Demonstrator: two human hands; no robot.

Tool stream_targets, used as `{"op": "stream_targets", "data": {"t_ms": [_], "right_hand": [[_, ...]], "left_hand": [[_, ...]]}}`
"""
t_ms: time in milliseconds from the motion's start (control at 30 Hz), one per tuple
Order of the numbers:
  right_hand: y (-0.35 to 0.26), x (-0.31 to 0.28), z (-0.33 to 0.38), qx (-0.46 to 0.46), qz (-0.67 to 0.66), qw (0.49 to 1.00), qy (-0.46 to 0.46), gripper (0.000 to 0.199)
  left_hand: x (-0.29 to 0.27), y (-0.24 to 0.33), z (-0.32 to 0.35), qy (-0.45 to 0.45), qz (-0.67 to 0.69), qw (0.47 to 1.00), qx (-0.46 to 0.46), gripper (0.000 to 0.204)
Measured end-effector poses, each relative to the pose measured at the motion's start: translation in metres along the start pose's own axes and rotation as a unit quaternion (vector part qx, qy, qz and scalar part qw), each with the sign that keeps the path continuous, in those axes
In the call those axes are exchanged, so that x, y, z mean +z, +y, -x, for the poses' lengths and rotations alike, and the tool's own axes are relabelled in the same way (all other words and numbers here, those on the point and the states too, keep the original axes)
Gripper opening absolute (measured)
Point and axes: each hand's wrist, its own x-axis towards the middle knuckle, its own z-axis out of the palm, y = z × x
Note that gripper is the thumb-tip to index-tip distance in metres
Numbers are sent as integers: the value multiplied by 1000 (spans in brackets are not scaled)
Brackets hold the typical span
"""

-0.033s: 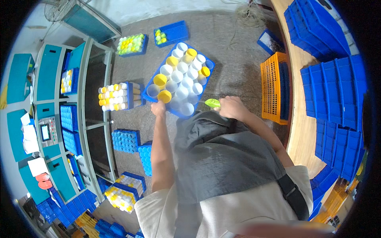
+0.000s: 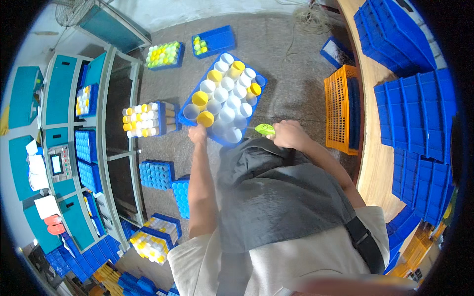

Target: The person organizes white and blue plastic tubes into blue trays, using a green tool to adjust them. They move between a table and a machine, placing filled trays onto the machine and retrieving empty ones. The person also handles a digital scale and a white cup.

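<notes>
Right fingers (image 2: pixel 280 134) closed round green object (image 2: pixel 265 129), partly hidden; left fingers (image 2: pixel 194 132) apparently gripping blue crate (image 2: pixel 183 121)

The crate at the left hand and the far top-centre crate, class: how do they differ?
The near crate is packed with white and yellow tubes; the far crate holds a few yellow-green pieces at its left. The left hand touches the near crate; none touches the far crate. Both are blue.
</notes>
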Motion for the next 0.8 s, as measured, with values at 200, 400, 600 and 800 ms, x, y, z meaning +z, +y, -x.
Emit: {"op": "stream_targets", "data": {"t_ms": [200,400,600,800], "right_hand": [[0,9,1,-13,-12,999,-33,46],[4,14,-3,10,-44,998,-39,49],[7,9,-5,5,-31,999,-20,51],[-7,-9,-5,-28,-39,997,54,46]], "left_hand": [[11,21,-6,-3,-50,998,-39,48],[17,17,-14,-39,3,996,-76,58],[19,7,-19,-45,-22,998,-49,61],[6,21,-3,-41,-9,998,-53,72]]}}
